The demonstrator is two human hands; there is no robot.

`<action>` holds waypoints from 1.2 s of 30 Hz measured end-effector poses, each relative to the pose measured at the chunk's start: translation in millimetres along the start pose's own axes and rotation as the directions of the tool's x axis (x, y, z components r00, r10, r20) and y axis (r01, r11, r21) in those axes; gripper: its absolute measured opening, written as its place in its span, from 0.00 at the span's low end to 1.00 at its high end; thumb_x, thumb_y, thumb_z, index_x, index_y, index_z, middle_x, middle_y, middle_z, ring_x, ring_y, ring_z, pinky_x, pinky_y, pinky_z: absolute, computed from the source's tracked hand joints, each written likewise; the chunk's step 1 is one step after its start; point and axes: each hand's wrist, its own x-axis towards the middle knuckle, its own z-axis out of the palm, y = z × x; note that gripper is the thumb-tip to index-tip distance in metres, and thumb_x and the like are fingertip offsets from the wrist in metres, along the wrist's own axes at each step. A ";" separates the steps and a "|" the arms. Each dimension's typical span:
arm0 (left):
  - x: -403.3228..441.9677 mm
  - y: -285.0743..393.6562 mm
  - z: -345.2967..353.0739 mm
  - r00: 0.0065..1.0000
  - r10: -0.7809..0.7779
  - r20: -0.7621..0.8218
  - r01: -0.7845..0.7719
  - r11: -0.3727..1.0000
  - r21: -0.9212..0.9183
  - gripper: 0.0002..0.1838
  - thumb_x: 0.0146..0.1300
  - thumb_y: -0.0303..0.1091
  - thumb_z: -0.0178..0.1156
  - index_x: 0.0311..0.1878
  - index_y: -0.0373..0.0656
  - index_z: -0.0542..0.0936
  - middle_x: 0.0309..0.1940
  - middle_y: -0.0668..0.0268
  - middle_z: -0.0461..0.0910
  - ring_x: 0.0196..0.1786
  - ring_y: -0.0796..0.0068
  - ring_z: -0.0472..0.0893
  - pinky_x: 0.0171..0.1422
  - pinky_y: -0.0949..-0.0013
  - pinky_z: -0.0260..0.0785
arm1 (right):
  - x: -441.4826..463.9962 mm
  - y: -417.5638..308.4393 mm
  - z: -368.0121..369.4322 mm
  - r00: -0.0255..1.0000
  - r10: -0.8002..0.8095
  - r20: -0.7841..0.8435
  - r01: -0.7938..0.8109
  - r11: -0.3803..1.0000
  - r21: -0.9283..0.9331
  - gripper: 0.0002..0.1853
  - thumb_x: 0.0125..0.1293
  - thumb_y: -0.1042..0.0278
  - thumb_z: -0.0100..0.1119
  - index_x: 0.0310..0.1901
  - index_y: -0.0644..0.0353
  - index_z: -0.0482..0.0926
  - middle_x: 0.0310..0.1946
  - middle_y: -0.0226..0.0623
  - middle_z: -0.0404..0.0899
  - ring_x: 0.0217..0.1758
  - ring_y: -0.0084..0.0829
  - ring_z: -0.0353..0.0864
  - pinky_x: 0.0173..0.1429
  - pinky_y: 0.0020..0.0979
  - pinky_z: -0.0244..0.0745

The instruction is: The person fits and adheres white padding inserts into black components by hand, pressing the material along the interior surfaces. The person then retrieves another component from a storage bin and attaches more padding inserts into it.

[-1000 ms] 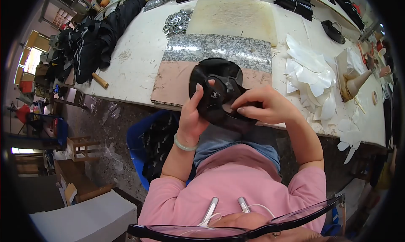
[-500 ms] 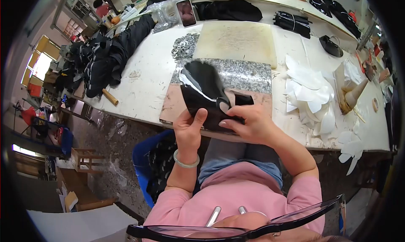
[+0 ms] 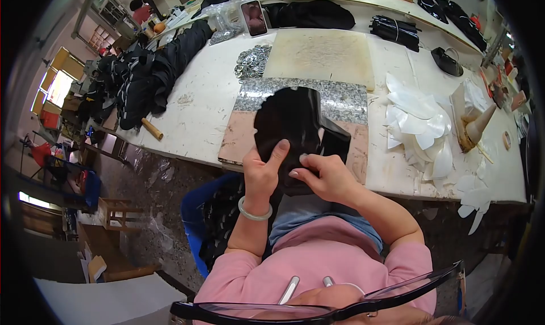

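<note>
Presently, I hold the glossy black leather-like piece (image 3: 289, 118) at the near edge of the white counter (image 3: 184, 129), left hand (image 3: 260, 174) and right hand (image 3: 331, 178) clamped on its lower part, probably to steady it.

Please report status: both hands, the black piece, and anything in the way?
Left hand and right hand holding black piece. White cutouts to the right, apart from hands. Nothing seen blocking.
</note>
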 end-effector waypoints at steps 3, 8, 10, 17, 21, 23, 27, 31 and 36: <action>4.1 -7.8 -3.7 0.967 0.224 -0.125 -0.193 0.957 0.218 0.15 0.65 0.34 0.67 0.49 0.32 0.80 0.42 0.67 0.83 0.41 0.79 0.77 0.50 0.76 0.70 | -0.8 -2.0 -3.0 0.995 0.090 0.045 -0.094 0.991 0.095 0.14 0.62 0.62 0.68 0.41 0.65 0.80 0.20 0.44 0.79 0.19 0.34 0.77 0.26 0.31 0.69; 13.8 -16.3 -8.9 0.984 0.079 -0.158 -0.087 0.995 -0.047 0.18 0.64 0.35 0.68 0.52 0.34 0.79 0.43 0.67 0.82 0.42 0.80 0.78 0.50 0.76 0.70 | -0.2 -1.4 -4.6 0.996 0.093 -0.010 -0.092 0.990 0.107 0.14 0.61 0.62 0.69 0.38 0.65 0.80 0.23 0.44 0.80 0.22 0.31 0.77 0.29 0.30 0.71; 5.8 -6.0 -4.2 0.998 -0.050 -0.031 0.041 0.971 -0.234 0.17 0.64 0.34 0.68 0.51 0.35 0.79 0.43 0.67 0.82 0.42 0.82 0.79 0.49 0.77 0.71 | 1.9 -0.7 -2.0 0.992 0.055 -0.115 -0.048 0.997 0.063 0.14 0.61 0.62 0.69 0.37 0.65 0.80 0.22 0.45 0.80 0.21 0.31 0.77 0.29 0.30 0.71; 3.5 -18.2 -6.6 0.995 0.048 -0.084 -0.074 0.939 -0.336 0.11 0.67 0.33 0.63 0.46 0.36 0.78 0.40 0.65 0.82 0.41 0.76 0.82 0.50 0.72 0.76 | 11.0 12.8 -1.7 0.993 0.118 -0.029 -0.102 0.938 0.331 0.16 0.58 0.61 0.72 0.33 0.68 0.80 0.20 0.40 0.80 0.22 0.21 0.75 0.28 0.28 0.69; -1.8 -13.8 6.1 0.992 -0.124 0.024 0.117 0.821 -0.560 0.15 0.69 0.35 0.61 0.51 0.35 0.76 0.45 0.62 0.81 0.46 0.72 0.82 0.52 0.68 0.77 | 14.1 -0.9 -6.7 0.988 0.089 -0.125 -0.065 0.980 0.188 0.15 0.57 0.62 0.73 0.33 0.66 0.80 0.19 0.39 0.78 0.21 0.22 0.73 0.27 0.27 0.68; -7.7 -18.7 5.6 0.989 -0.149 0.026 0.144 0.881 -0.450 0.17 0.70 0.38 0.59 0.53 0.33 0.76 0.46 0.61 0.81 0.47 0.70 0.82 0.53 0.66 0.76 | 15.2 -5.3 -9.6 0.990 0.054 -0.132 -0.050 0.998 0.034 0.12 0.58 0.66 0.73 0.33 0.64 0.80 0.19 0.35 0.78 0.23 0.18 0.72 0.27 0.24 0.67; -6.9 -27.2 -6.5 0.987 -0.160 -0.008 0.140 0.882 -0.450 0.17 0.69 0.36 0.60 0.54 0.33 0.76 0.45 0.62 0.82 0.46 0.70 0.82 0.53 0.66 0.76 | 19.6 12.7 -4.7 0.986 -0.110 -0.126 0.106 0.994 -0.033 0.14 0.56 0.62 0.74 0.31 0.63 0.80 0.20 0.38 0.78 0.22 0.24 0.75 0.26 0.27 0.67; -9.0 -15.7 12.0 0.990 -0.141 0.015 0.125 0.822 -0.555 0.17 0.68 0.34 0.62 0.55 0.35 0.76 0.45 0.63 0.82 0.45 0.70 0.82 0.54 0.67 0.77 | 22.6 10.9 -12.3 0.955 -0.237 -0.177 0.208 0.964 -0.165 0.14 0.54 0.62 0.74 0.31 0.63 0.81 0.23 0.39 0.81 0.25 0.27 0.79 0.30 0.29 0.70; -11.3 -20.1 -0.3 0.994 -0.096 0.046 0.107 0.876 -0.470 0.17 0.67 0.32 0.62 0.55 0.34 0.76 0.48 0.60 0.82 0.49 0.69 0.82 0.57 0.64 0.76 | 22.4 -9.3 -29.4 0.999 -0.035 0.007 0.034 0.994 0.106 0.14 0.56 0.60 0.71 0.34 0.63 0.84 0.27 0.46 0.83 0.29 0.41 0.82 0.35 0.34 0.74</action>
